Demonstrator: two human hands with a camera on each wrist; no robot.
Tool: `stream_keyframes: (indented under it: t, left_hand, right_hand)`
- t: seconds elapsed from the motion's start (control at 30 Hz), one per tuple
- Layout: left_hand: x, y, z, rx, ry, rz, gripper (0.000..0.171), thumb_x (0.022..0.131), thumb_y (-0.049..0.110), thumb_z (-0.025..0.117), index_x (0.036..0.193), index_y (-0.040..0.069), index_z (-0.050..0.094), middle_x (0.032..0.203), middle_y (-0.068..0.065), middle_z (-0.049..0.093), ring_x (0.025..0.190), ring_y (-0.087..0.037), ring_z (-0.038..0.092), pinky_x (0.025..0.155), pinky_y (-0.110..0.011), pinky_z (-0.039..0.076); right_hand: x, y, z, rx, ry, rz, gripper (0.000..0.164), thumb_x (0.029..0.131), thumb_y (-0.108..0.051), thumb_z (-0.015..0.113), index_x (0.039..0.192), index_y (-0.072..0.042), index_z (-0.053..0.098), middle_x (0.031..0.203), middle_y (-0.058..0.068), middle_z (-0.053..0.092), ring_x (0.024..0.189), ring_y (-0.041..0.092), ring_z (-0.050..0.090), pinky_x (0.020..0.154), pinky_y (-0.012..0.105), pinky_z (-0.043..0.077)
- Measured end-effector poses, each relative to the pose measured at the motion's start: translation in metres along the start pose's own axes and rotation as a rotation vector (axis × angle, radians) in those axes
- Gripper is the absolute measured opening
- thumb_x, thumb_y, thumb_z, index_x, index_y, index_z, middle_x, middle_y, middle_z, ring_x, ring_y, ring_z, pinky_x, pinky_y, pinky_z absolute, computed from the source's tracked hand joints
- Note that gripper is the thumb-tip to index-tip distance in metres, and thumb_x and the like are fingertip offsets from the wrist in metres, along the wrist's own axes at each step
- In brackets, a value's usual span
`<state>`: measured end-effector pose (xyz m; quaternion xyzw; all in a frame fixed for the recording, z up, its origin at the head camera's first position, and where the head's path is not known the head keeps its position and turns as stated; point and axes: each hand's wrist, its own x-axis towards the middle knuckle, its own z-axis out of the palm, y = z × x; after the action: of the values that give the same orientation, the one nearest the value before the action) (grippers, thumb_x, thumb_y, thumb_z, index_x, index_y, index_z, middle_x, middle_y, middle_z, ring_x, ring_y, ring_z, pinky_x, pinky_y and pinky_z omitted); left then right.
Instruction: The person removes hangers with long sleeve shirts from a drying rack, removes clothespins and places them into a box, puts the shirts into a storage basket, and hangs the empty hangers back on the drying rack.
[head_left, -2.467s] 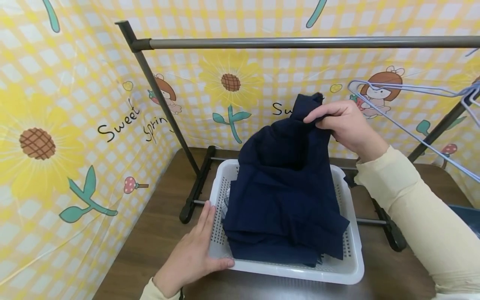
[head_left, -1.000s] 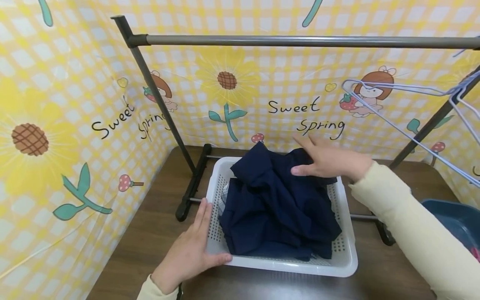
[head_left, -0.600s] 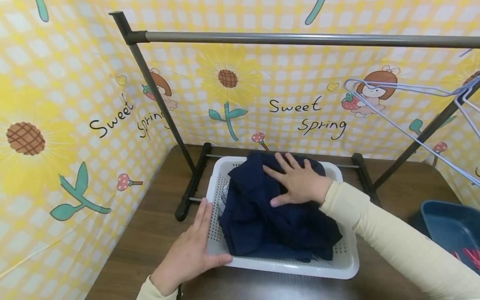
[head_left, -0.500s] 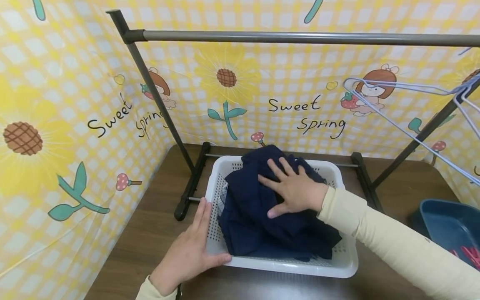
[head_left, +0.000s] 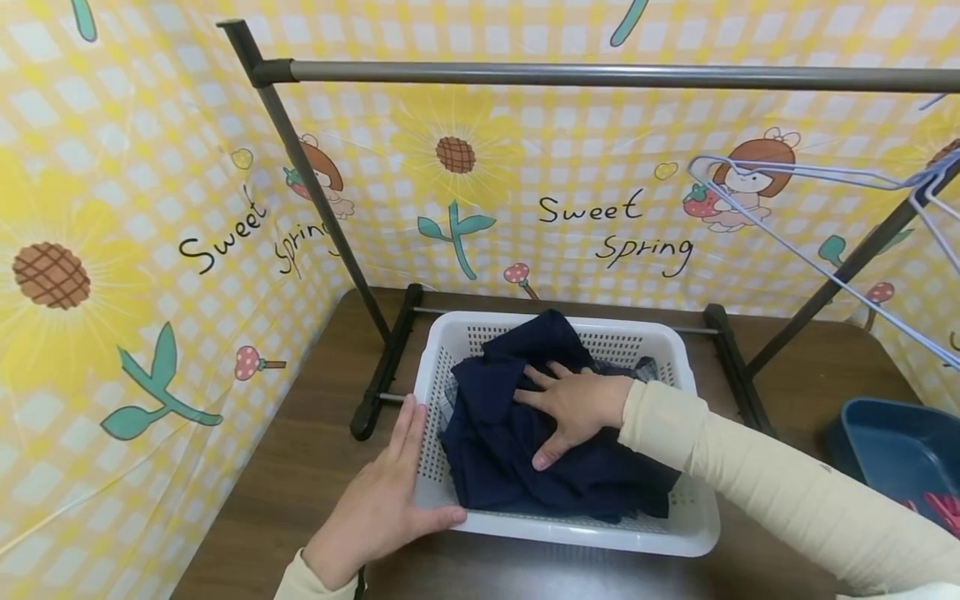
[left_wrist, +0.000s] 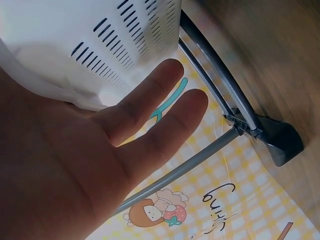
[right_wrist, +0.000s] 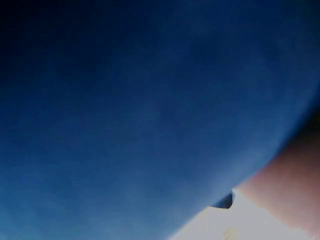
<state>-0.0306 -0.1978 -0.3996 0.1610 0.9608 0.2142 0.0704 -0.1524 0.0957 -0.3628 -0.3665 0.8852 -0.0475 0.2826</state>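
Note:
A navy blue garment [head_left: 495, 467] lies bunched in a white perforated plastic basket [head_left: 585, 542]. My right hand [head_left: 573, 408] presses down on it with fingers spread. The same navy cloth [right_wrist: 140, 115] fills most of the right wrist view, blurred and very close. At the basket's front left corner rests my left hand [head_left: 382, 492], its fingers straight along the outer side and its thumb on the rim. In the left wrist view, fingers of the left hand [left_wrist: 105, 145] extend beside the basket wall [left_wrist: 120, 50]. Checked grey cloth [head_left: 645, 368] shows beneath the navy garment.
A dark metal clothes rack [head_left: 525, 73] stands behind and around the basket on a brown wooden table [head_left: 285, 467]. Light blue wire hangers [head_left: 817, 173] hang at its right. A dark teal bin [head_left: 892, 450] holding pink-red items sits at the right. Patterned yellow sheeting forms the backdrop.
The right hand has let go of the lifted navy garment, which has dropped into the basket. That hand now presses it, lower and nearer the front. The left hand has stayed at the basket's corner.

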Motion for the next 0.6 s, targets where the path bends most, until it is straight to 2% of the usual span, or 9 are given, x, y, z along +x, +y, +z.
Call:
stream_keyframes:
  t: [0.1,0.17,0.23,0.27,0.33,0.4,0.47,0.53,0.6]
  left_hand:
    - [0.001,0.0,0.0,0.005,0.003,0.007,0.13,0.075,0.082,0.064,0.163,0.015,-0.004,0.168,-0.006,-0.01,0.112,-0.04,0.06,0.084,-0.056,0.052]
    - [0.001,0.0,0.0,0.009,0.005,0.008,0.13,0.075,0.082,0.064,0.163,0.015,-0.004,0.168,-0.005,-0.009,0.111,-0.039,0.061,0.084,-0.056,0.052]
    - [0.002,0.0,0.0,0.014,0.008,0.002,0.131,0.074,0.082,0.065,0.163,0.015,-0.003,0.169,-0.006,-0.008,0.109,-0.039,0.061,0.084,-0.055,0.052]
    - [0.002,0.0,0.0,0.017,0.01,-0.001,0.131,0.074,0.082,0.066,0.163,0.015,-0.003,0.169,-0.006,-0.007,0.11,-0.038,0.061,0.084,-0.055,0.052]
    - [0.002,-0.001,-0.001,0.02,0.008,-0.009,0.132,0.073,0.082,0.066,0.163,0.016,-0.003,0.169,-0.006,-0.007,0.115,-0.039,0.059,0.086,-0.057,0.051]
    - [0.002,-0.002,-0.001,0.019,0.012,-0.009,0.132,0.073,0.081,0.067,0.163,0.015,-0.003,0.169,-0.006,-0.007,0.118,-0.039,0.058,0.087,-0.057,0.05]
    - [0.002,-0.002,-0.002,0.016,0.015,-0.007,0.131,0.073,0.081,0.067,0.163,0.014,-0.002,0.169,-0.006,-0.007,0.12,-0.04,0.057,0.087,-0.058,0.05]
    - [0.001,-0.002,-0.002,0.015,0.008,-0.01,0.131,0.073,0.081,0.066,0.163,0.015,-0.003,0.169,-0.004,-0.009,0.119,-0.041,0.057,0.087,-0.058,0.05]
    - [0.001,-0.002,-0.002,0.015,-0.003,-0.015,0.132,0.073,0.082,0.066,0.163,0.015,-0.004,0.168,-0.003,-0.011,0.118,-0.041,0.058,0.088,-0.057,0.051]
  right_hand:
    - [-0.01,0.005,-0.014,0.063,0.098,-0.03,0.097,0.083,-0.068,0.069,0.158,-0.016,0.035,0.162,0.021,0.024,0.146,0.043,0.026,0.108,0.066,0.029]
    - [-0.019,0.007,-0.026,0.105,0.225,-0.054,0.086,0.086,-0.062,0.071,0.15,-0.011,0.048,0.152,0.02,0.043,0.137,0.037,0.042,0.107,0.057,0.037]
    - [-0.026,0.009,-0.037,0.117,0.363,-0.059,0.076,0.087,-0.057,0.073,0.142,-0.008,0.056,0.141,0.016,0.055,0.127,0.032,0.053,0.103,0.049,0.042]
    - [-0.028,0.009,-0.042,0.122,0.422,-0.048,0.074,0.087,-0.055,0.074,0.141,-0.008,0.057,0.14,0.016,0.056,0.126,0.031,0.054,0.102,0.049,0.043]
    - [-0.03,0.008,-0.049,0.109,0.496,0.0,0.08,0.086,-0.056,0.075,0.146,-0.009,0.051,0.145,0.019,0.05,0.129,0.035,0.05,0.101,0.053,0.042]
    - [-0.026,0.009,-0.05,0.092,0.496,0.051,0.094,0.086,-0.06,0.073,0.157,-0.011,0.035,0.159,0.022,0.031,0.142,0.042,0.034,0.106,0.06,0.036]
    - [-0.018,0.007,-0.046,0.08,0.453,0.084,0.103,0.086,-0.065,0.069,0.163,-0.014,0.02,0.165,0.024,0.012,0.149,0.045,0.015,0.109,0.066,0.026]
    - [-0.008,0.003,-0.035,0.048,0.399,0.079,0.108,0.086,-0.071,0.064,0.163,-0.013,0.015,0.165,0.025,0.002,0.15,0.046,0.004,0.111,0.069,0.019]
    - [0.002,-0.004,-0.021,0.033,0.343,0.046,0.11,0.085,-0.076,0.059,0.163,-0.011,0.017,0.165,0.024,-0.003,0.15,0.045,-0.004,0.111,0.07,0.013]
